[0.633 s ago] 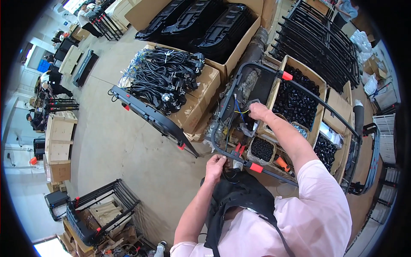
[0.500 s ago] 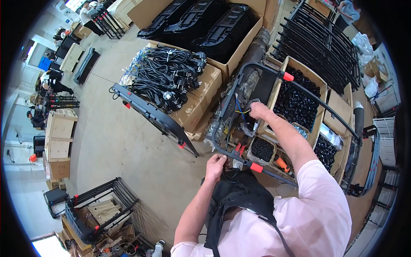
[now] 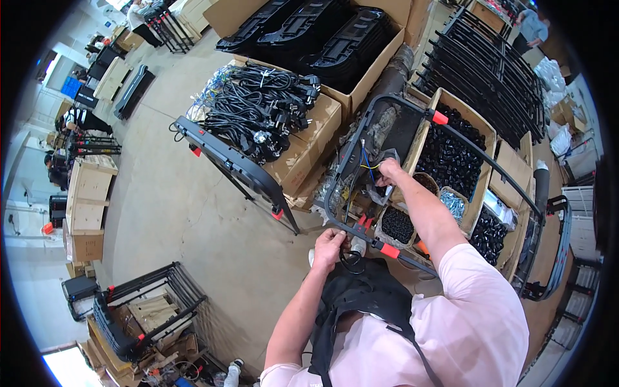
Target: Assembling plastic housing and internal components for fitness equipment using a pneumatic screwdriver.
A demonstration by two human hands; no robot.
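My left hand point(image 3: 329, 249) is closed in a pinch at the near left corner of a black tubular frame point(image 3: 346, 227) with red sleeves. A loop of black cable point(image 3: 352, 261) hangs beside it; whether the fingers grip cable or tube is unclear. Inside the frame, my right hand point(image 3: 389, 171) has its fingers curled down at a small clear plastic bag point(image 3: 378, 193). What those fingertips hold is hidden. Blue and yellow-green wires point(image 3: 366, 161) stick up just left of them. Red-handled pliers or a similar tool point(image 3: 365, 222) lies below.
Small baskets hold black screws point(image 3: 396, 224) and silver bolts point(image 3: 452, 205). A wooden crate point(image 3: 493, 138) of black plastic parts stands behind. Bundled power cords point(image 3: 258, 109) top a carton on the left, beside a standing black panel frame point(image 3: 232, 164). Other people are at the far edges.
The view has shifted slightly. My right hand has come a little nearer, and its forearm has swung left, uncovering the silver bolts. My left hand stays at the frame corner.
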